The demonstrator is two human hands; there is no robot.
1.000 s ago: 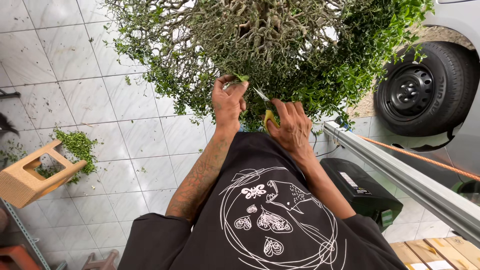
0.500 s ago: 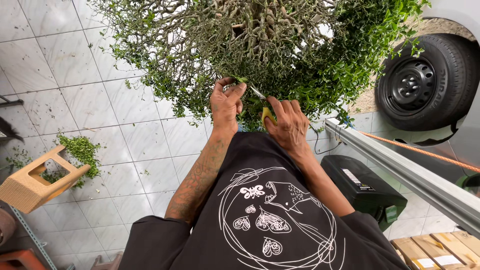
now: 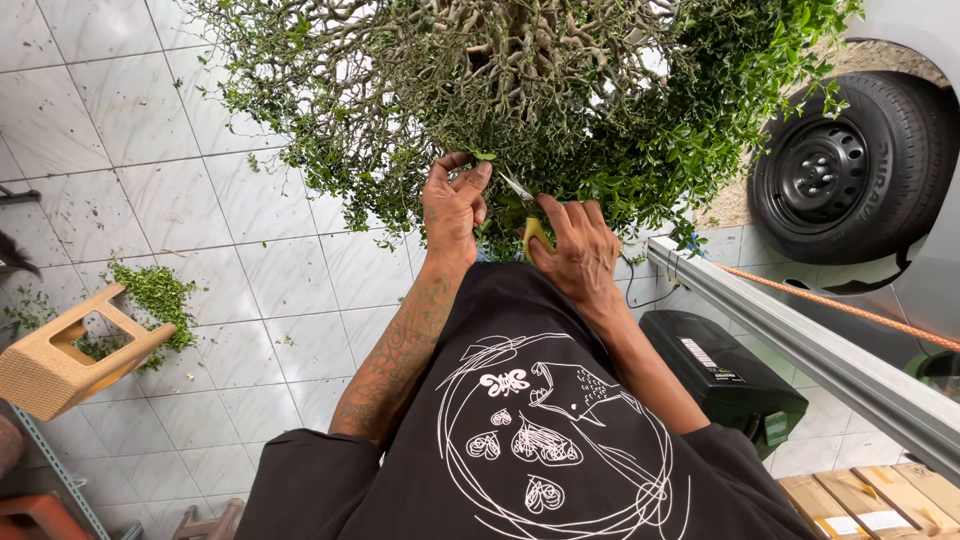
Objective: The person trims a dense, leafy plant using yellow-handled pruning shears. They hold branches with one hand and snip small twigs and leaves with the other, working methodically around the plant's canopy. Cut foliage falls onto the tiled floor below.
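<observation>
Because the twig (image 3: 487, 160) at the shrub's (image 3: 520, 90) lower edge looks thin and springy, my left hand (image 3: 452, 205) pinches it lightly near its tip, while my right hand (image 3: 578, 250) stays clamped on yellow-handled snips (image 3: 530, 215), blades just beside it.

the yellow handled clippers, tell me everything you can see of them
The clippers are small hand shears with a yellow handle, plastic by the look, and thin grey metal blades. Only a strip of handle shows, the rest being wrapped by the right hand. The blades slant up and to the left into the foliage of the bushy plant, their tips close to the left hand, which pinches a twig. Whether the blades are open or closed is unclear.
</observation>
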